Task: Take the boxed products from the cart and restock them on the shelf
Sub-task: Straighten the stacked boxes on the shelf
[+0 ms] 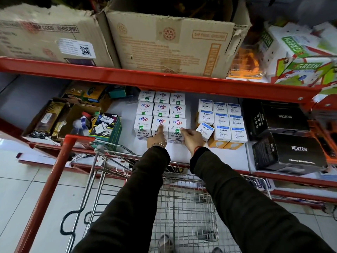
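Observation:
Small white Nippo boxes stand in a three-by-three block on the white middle shelf. My left hand rests on the front middle box, one finger stretched over its top. My right hand presses against the front right box, fingers on its top edge. Neither hand lifts a box. To the right stands a block of white and blue Wipro Garnet boxes, and one of them lies tilted at its front left corner. The wire cart below my arms shows no boxes inside.
Black Neuton boxes fill the shelf's right end. Loose packets and an open carton crowd the left. A red shelf beam runs just above, carrying large cardboard cartons. The cart's red handle angles down at the left.

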A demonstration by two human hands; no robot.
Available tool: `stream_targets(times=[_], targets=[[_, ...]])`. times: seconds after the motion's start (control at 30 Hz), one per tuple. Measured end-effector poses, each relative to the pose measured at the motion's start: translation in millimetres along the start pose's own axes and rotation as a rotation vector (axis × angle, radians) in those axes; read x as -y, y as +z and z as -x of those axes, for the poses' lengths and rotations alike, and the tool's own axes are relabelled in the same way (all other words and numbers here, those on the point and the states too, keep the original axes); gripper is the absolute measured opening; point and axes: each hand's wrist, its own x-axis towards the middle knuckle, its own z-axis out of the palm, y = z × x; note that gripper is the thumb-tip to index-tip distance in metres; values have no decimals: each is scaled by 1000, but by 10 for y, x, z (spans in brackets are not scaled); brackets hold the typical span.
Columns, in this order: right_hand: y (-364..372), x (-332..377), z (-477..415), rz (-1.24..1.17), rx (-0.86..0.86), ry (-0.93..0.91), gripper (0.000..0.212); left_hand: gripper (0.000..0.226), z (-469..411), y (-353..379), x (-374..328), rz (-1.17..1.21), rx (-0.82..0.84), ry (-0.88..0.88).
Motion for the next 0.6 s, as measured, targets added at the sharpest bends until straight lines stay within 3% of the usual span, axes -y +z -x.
stream_targets(times=[0.1, 0.27, 0.43, 0.6], targets=[[12, 39, 17, 0, -9, -5, 26, 95, -12, -23, -10, -50, 21, 50], [6, 78, 53, -38, -13, -10, 38, 97, 41, -17, -24, -19, 17, 88], [-4, -134, 59, -181, -2, 41, 67, 88, 174, -20, 78, 3, 15, 78], [-391, -408, 289, -457, -186, 235, 41, 72, 470, 155, 393, -20, 122, -35]])
